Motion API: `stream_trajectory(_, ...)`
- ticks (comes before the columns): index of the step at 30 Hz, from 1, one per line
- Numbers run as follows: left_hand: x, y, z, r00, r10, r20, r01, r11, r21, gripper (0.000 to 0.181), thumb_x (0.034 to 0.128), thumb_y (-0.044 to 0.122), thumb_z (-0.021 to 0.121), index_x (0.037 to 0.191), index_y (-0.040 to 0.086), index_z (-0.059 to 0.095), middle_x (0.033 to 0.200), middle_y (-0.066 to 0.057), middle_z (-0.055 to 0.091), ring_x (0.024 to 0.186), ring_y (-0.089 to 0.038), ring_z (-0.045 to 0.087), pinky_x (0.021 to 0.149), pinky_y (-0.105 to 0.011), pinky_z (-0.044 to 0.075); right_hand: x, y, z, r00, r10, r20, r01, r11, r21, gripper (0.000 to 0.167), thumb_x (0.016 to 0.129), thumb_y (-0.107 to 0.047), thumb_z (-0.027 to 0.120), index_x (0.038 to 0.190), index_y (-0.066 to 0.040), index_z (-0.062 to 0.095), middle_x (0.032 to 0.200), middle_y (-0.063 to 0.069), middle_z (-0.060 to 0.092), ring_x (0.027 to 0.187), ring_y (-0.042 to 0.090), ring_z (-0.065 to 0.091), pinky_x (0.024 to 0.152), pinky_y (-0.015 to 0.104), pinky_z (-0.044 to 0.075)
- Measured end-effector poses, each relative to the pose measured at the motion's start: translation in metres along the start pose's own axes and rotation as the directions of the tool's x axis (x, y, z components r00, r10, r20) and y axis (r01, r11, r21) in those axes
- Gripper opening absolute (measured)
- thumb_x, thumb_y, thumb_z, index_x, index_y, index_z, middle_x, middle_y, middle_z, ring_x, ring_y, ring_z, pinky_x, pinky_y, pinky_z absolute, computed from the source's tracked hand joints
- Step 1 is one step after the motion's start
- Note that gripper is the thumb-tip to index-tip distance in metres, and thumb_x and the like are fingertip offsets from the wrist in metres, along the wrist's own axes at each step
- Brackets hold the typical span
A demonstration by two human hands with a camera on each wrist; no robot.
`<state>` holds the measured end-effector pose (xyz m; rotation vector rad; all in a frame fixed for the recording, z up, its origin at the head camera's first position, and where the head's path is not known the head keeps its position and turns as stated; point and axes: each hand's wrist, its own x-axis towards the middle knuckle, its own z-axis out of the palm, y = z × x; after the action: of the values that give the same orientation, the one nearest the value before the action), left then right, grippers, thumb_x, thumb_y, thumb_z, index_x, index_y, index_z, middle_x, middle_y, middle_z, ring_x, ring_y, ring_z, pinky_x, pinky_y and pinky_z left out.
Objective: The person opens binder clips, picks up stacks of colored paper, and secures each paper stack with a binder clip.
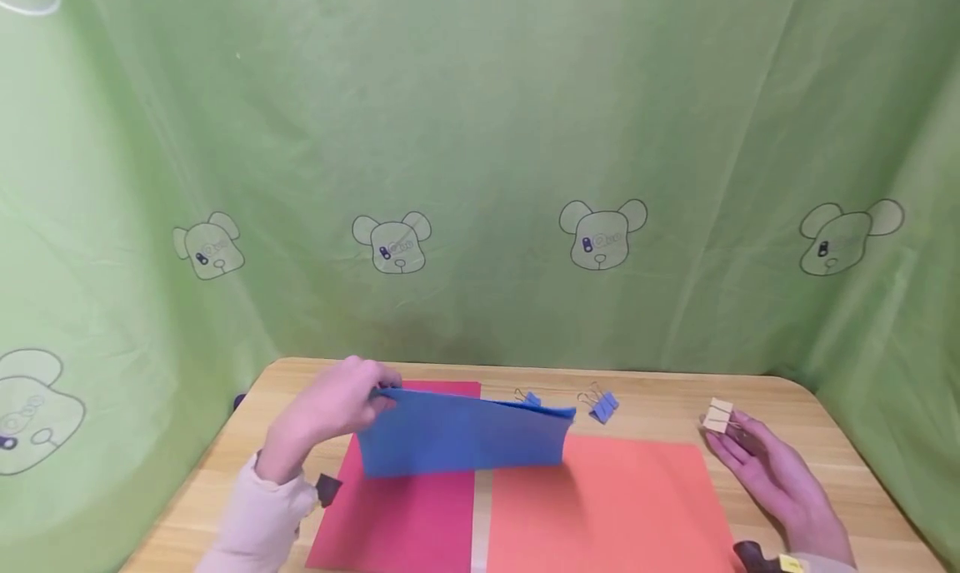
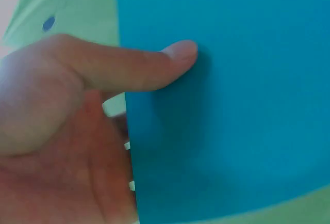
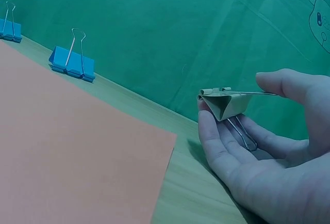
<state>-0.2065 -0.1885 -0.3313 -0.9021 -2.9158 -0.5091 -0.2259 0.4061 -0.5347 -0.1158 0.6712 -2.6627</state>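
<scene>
Blue paper (image 1: 465,435), seemingly more than one sheet, stands on its long edge across the other papers. My left hand (image 1: 345,398) grips it at its upper left corner; in the left wrist view the thumb (image 2: 175,61) presses flat on the near face and the other fingers are mostly hidden behind. To the right, my right hand (image 1: 780,473) holds a pale yellow binder clip (image 1: 718,416) above the table. In the right wrist view the thumb rests on one wire handle of the clip (image 3: 227,105), with the fingers beneath it.
Magenta paper (image 1: 397,523) lies at the left and orange paper (image 1: 607,506) at the right, with a narrow strip of wooden table (image 1: 840,481) between them. Two blue binder clips (image 1: 603,406) sit behind the papers. A green curtain (image 1: 495,306) hangs behind the table.
</scene>
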Motion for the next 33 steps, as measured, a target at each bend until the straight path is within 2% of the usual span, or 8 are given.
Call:
stream_trajectory(8, -0.014, -0.031, -0.009, 0.998, 0.019, 0.065, -0.007, 0.985, -0.174, 0.017, 0.0934, 0.004, 0.07, 0.109, 0.008, 0.075, 0.1, 0.004, 0.073, 0.09, -0.012, 0.067, 0.08, -0.031, 0.056, 0.001, 0.0, -0.001, 0.999, 0.007, 0.052, -0.007, 1.0, 0.016, 0.041, 0.114, -0.015, 0.03, 0.127, -0.001, 0.067, 0.133, 0.018, 0.063, 0.128, 0.034, 0.059, 0.117, 0.041, 0.034)
stream_trajectory(12, -0.018, -0.043, -0.002, 0.999, 0.008, 0.051, 0.009, 0.944, -0.329, 0.005, 0.0964, 0.015, 0.072, 0.099, 0.012, 0.075, 0.087, 0.009, 0.066, 0.077, -0.007, 0.057, 0.073, -0.027, 0.051, 0.0, 0.001, 0.0, 0.998, 0.005, 0.062, -0.005, 1.0, 0.002, 0.042, 0.114, -0.015, 0.029, 0.128, -0.001, 0.066, 0.134, 0.018, 0.062, 0.129, 0.033, 0.058, 0.117, 0.041, 0.034)
stream_trajectory(14, -0.021, -0.048, 0.004, 1.0, -0.015, 0.024, 0.023, 0.916, -0.4, 0.009, 0.0968, 0.02, 0.072, 0.09, 0.014, 0.073, 0.079, 0.009, 0.061, 0.072, -0.007, 0.051, 0.069, -0.026, 0.047, -0.001, 0.0, 0.0, 0.999, 0.008, 0.052, -0.007, 1.0, -0.01, 0.042, 0.114, -0.016, 0.03, 0.128, -0.001, 0.066, 0.134, 0.017, 0.063, 0.129, 0.033, 0.058, 0.117, 0.041, 0.035)
stream_trajectory(18, -0.028, -0.054, 0.018, 0.993, -0.118, -0.019, 0.089, 0.841, -0.534, 0.032, 0.0957, 0.027, 0.074, 0.073, 0.011, 0.058, 0.069, 0.006, 0.044, 0.067, -0.008, 0.043, 0.066, -0.027, 0.043, -0.003, -0.001, 0.0, 0.999, -0.003, 0.039, 0.004, 1.0, -0.03, 0.042, 0.114, -0.016, 0.03, 0.128, -0.002, 0.066, 0.134, 0.016, 0.063, 0.129, 0.032, 0.059, 0.117, 0.041, 0.035)
stream_trajectory(23, -0.034, -0.059, 0.037, 0.973, -0.228, -0.032, 0.14, 0.699, -0.702, 0.043, 0.0947, 0.023, 0.075, 0.07, 0.008, 0.043, 0.066, 0.003, 0.034, 0.063, -0.01, 0.036, 0.064, -0.026, 0.041, -0.003, 0.001, 0.0, 0.999, -0.014, 0.031, 0.015, 0.999, -0.034, 0.041, 0.114, -0.015, 0.03, 0.128, -0.002, 0.066, 0.134, 0.016, 0.063, 0.13, 0.032, 0.058, 0.117, 0.04, 0.034)
stream_trajectory(27, -0.035, -0.067, 0.053, 0.972, -0.233, -0.006, 0.137, 0.591, -0.795, 0.032, 0.0945, 0.016, 0.074, 0.075, 0.01, 0.05, 0.07, 0.002, 0.046, 0.07, -0.012, 0.046, 0.074, -0.029, 0.048, -0.004, 0.001, 0.0, 0.999, -0.011, 0.046, 0.012, 1.0, -0.024, 0.042, 0.114, -0.015, 0.029, 0.128, -0.002, 0.066, 0.134, 0.016, 0.063, 0.129, 0.032, 0.059, 0.117, 0.04, 0.035)
stream_trajectory(31, -0.043, -0.082, 0.071, 0.977, -0.208, 0.053, 0.156, 0.52, -0.84, 0.009, 0.0941, 0.01, 0.072, 0.091, 0.012, 0.064, 0.085, 0.005, 0.064, 0.09, -0.01, 0.061, 0.089, -0.028, 0.049, -0.004, 0.001, -0.001, 0.999, -0.005, 0.053, 0.007, 0.999, -0.035, 0.042, 0.114, -0.016, 0.029, 0.128, -0.002, 0.066, 0.134, 0.016, 0.063, 0.129, 0.031, 0.059, 0.116, 0.04, 0.036)
stream_trajectory(33, -0.046, -0.09, 0.082, 0.984, -0.163, 0.068, 0.14, 0.486, -0.863, 0.016, 0.0952, 0.006, 0.069, 0.11, 0.011, 0.067, 0.103, 0.003, 0.071, 0.105, -0.011, 0.064, 0.098, -0.027, 0.047, -0.003, 0.0, -0.001, 0.998, -0.001, 0.059, 0.003, 0.999, -0.038, 0.042, 0.114, -0.016, 0.028, 0.128, -0.001, 0.065, 0.134, 0.015, 0.063, 0.129, 0.031, 0.058, 0.117, 0.04, 0.035)
